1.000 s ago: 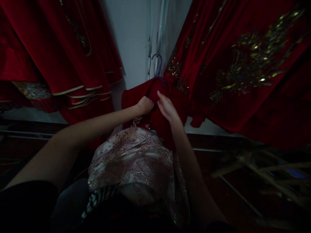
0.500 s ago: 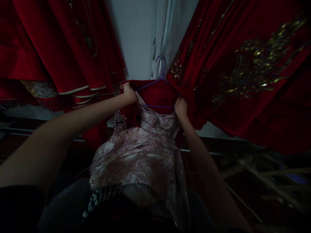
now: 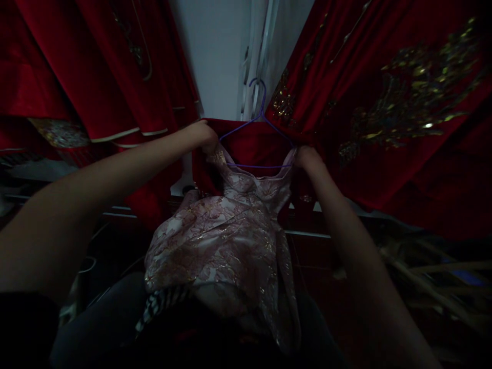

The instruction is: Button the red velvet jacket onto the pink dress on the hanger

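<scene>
A pink dress with gold floral brocade (image 3: 226,241) hangs on a purple wire hanger (image 3: 257,119), with a dark red garment (image 3: 253,146) behind it on the same hanger. My left hand (image 3: 202,134) is closed on the dress's left shoulder at the hanger's left end. My right hand (image 3: 307,156) is closed on the right shoulder at the hanger's right end. The dress trails down toward my body.
Red velvet garments with pale trim (image 3: 100,77) hang at the left. A red garment with gold embroidery (image 3: 403,102) hangs at the right. A white wall (image 3: 219,51) shows between them. Dark shelving and pale rods (image 3: 430,266) lie low right.
My hands went from the middle of the red garment out to the two hanger ends. The pink dress's neckline came into view, and hanger and dress rose slightly.
</scene>
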Motion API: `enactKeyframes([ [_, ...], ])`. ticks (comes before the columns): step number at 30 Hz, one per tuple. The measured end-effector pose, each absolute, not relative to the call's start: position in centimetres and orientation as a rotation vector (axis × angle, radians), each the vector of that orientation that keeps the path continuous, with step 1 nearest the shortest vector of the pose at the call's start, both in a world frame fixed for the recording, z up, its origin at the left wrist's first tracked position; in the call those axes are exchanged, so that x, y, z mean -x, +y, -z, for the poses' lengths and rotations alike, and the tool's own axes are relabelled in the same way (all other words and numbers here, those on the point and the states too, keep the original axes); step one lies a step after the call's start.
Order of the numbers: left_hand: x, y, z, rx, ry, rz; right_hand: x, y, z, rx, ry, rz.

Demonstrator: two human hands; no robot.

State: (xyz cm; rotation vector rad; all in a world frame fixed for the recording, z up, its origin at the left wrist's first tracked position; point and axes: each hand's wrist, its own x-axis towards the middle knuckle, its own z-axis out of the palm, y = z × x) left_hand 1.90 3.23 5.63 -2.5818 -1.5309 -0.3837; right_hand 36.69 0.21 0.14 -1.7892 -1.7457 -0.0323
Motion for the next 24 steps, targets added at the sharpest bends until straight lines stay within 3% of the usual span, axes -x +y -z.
enactKeyframes([
  [4, -0.5, 1.3, -7.8, 2.689, -1.662, -0.473, -38.6, -0.2, -3.3, 1.819, -2.090, -0.267],
  [6, 0.6, 0.9, -8.3, 2.921, -1.612, -0.621, -39.6, -1.2, -4.6, 1.704, -2.175, -0.409],
  [11, 3.2, -0.3, -6.8, 3.163, -1.534, 0.058, -41.1, -3.6, -3.8, 1.477, -1.986, -0.695],
  [16, 3.7, -1.8, -4.7, 2.966, -1.599, 0.501, -40.3, -4.5, -0.3, 1.244, -1.776, -0.444],
  [24, 7.4, -0.8, -2.6, 2.665, -1.616, 0.415, -41.2, -5.6, 2.2, 1.176, -1.555, -0.222],
])
